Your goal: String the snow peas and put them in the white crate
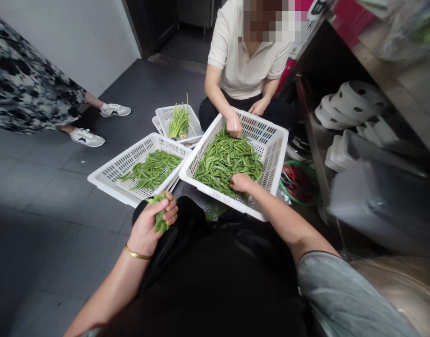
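Observation:
My left hand is closed around a bunch of green pea pods, held above my knee in front of the left basket. My right hand reaches into the near side of the large white basket. Its fingers are curled down among a heap of pea pods, and the fingertips are hidden. To the left, a second white basket holds a smaller pile of pea pods. Across from me, a person in a cream shirt has one hand in the same heap.
Behind the left basket, a smaller white basket holds long green stalks. Another person's shoes stand on the tiled floor at left. A metal shelf with white containers runs along the right, beside a green basin.

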A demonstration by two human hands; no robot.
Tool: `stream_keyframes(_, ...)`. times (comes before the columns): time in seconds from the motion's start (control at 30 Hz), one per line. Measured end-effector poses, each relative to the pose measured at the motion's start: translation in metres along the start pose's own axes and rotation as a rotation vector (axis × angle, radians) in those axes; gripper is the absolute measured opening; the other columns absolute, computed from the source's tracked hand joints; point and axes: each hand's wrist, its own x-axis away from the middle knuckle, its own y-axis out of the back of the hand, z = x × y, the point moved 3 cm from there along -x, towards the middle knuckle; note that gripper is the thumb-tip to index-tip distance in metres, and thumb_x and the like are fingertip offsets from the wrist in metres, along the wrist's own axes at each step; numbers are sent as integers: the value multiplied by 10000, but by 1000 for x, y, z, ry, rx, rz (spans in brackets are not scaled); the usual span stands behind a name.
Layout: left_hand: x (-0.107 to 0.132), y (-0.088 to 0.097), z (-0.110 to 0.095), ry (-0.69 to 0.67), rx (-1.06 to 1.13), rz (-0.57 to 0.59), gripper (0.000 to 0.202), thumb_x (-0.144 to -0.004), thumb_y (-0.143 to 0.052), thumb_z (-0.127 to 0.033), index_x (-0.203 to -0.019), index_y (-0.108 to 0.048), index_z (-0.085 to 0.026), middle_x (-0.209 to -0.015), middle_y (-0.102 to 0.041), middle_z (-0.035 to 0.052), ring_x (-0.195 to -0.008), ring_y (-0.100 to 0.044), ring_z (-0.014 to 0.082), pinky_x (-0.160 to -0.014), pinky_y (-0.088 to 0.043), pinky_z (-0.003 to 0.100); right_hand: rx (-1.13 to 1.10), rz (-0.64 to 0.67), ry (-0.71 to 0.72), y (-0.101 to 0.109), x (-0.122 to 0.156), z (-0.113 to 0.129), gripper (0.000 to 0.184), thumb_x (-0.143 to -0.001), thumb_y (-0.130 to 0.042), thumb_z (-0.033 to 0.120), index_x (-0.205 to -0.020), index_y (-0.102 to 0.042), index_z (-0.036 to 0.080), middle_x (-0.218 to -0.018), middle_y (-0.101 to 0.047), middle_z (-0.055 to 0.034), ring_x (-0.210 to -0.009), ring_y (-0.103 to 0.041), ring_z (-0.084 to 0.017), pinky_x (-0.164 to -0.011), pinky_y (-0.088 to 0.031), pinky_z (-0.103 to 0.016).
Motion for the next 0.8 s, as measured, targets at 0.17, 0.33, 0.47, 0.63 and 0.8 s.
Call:
stream_keyframes(0.17,-4,-17,23,-13,-334,23,252,-687,-723,-240,-668,-489,-150,-444,-433,-61,-364,-373,47,-352,-274,151,-7,-153,71,22,61,23,277,-888,-438,323,-946,-650,155,-954,-680,-88,-843,-623,-186,-636,-401,-237)
stream_keyframes(0.33,-5,-39,48,-148,-519,-26,287,-657,-757,-274,-692,-502,-149,-490,-514,-48,-396,-428,53,-391,-322,167,36,-582,302,30,133,99,280,-904,-418,329,-858,-615,135,-817,-627,-97,-656,-586,-174,-540,-331,-260)
stream_keyframes(0.47,9,-38,46,-120,-386,12,241,-708,-704,-301,-693,-535,-130,-441,-458,-53,-374,-386,51,-376,-282,176,-162,-672,478,26,155,116,349,-898,-462,457,-834,-603,144,-762,-601,-59,-633,-560,-144,-558,-346,-244)
stream_keyframes(0.63,26,-30,38,-148,-261,-9,190,-744,-660,-272,-746,-585,-98,-454,-433,-51,-392,-369,43,-381,-255,171,-292,-652,578,20,163,112,301,-922,-453,408,-891,-608,152,-784,-587,-47,-641,-530,-120,-576,-358,-228)
stream_keyframes(0.8,31,-33,42,-181,-275,3,188,-745,-664,-269,-740,-576,-103,-464,-461,-41,-398,-383,49,-389,-267,179,-231,-694,667,16,169,122,298,-951,-386,283,-799,-611,161,-697,-548,-27,-617,-489,-117,-571,-338,-235)
